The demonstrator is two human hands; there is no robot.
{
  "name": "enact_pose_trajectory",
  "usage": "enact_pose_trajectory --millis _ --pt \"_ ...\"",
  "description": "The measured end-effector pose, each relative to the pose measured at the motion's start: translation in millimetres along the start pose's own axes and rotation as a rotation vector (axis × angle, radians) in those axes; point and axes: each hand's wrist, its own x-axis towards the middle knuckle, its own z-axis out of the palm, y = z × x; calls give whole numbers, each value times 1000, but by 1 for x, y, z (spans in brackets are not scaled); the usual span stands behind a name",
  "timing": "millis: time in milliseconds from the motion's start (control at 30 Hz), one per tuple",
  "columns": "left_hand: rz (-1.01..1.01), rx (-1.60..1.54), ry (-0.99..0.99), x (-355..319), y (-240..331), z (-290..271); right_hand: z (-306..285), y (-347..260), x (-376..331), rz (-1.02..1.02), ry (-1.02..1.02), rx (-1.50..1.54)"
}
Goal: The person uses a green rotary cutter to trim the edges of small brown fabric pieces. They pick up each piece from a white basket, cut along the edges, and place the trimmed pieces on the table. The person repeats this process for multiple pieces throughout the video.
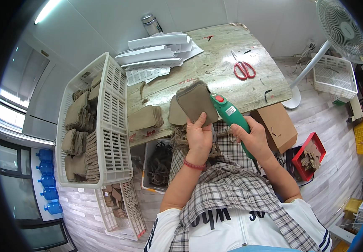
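My left hand (200, 139) grips the lower edge of a brown fabric piece (194, 104) with rounded corners, thumb on top, and tilts it up over the table's front edge. In my right hand (253, 137) is a green handheld electric cutter (228, 111) with a red button. Its head meets the right edge of the fabric piece; the blade itself is hard to make out. Another brown piece (174, 112) lies partly hidden behind the held one. Left of it, a small stack of similar pieces (145, 118) rests on the table.
A white plastic crate (116, 113) of stacked brown pieces stands left of the worn table (223, 46). Red-handled scissors (244, 70) and papers (160, 52) lie farther back. Below are a scrap bin (150, 185), a cardboard box (279, 126) and a red tray (322, 145). A fan (344, 31) stands right.
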Motion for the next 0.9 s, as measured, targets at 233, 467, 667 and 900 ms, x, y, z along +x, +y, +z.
enact_pose_trajectory --millis 233,467,667,900 --pt "-34 109 -28 -7 -1 -11 -9 -4 3 24 -13 12" --pt "3 345 -142 -4 31 -20 -38 -4 0 53 -148 -44" --pt "-48 595 -227 2 70 -26 -57 4 -5 63 -250 -193" --pt "-130 726 -281 2 91 -29 -58 1 -10 -76 -281 -381"
